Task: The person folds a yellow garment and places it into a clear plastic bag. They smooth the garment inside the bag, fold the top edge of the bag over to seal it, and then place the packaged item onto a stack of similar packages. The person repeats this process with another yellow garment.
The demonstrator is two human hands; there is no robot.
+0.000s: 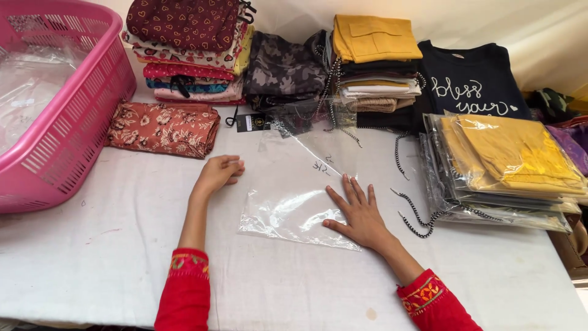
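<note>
Far left: pink plastic basket (67, 116) on the white counter (110, 245), clear plastic inside it. Next to it a folded rust floral cloth (164, 129) lies flat, with a stack of folded printed fabrics (190, 52) behind it. Left hand (217, 173) rests on the counter just below the floral cloth, fingers curled loosely inward, holding nothing; it sits just beside the left edge of the clear plastic bag (294, 196), contact unclear. The bag lies flat mid-counter, mouth end toward the piles at the back. Right hand (358, 211) lies palm-down on the bag's lower right corner, fingers spread open and flat, pressing it down, no grasp. Behind the bag: a camouflage garment (285, 67), then a stack topped with a folded mustard piece (375, 37). A black-and-white drawstring cord (416, 214) trails on the counter right of the right hand. Far right: dark sweatshirt with white lettering (471, 83), and in front of it a pile of bagged yellow garments (508, 165).
</note>
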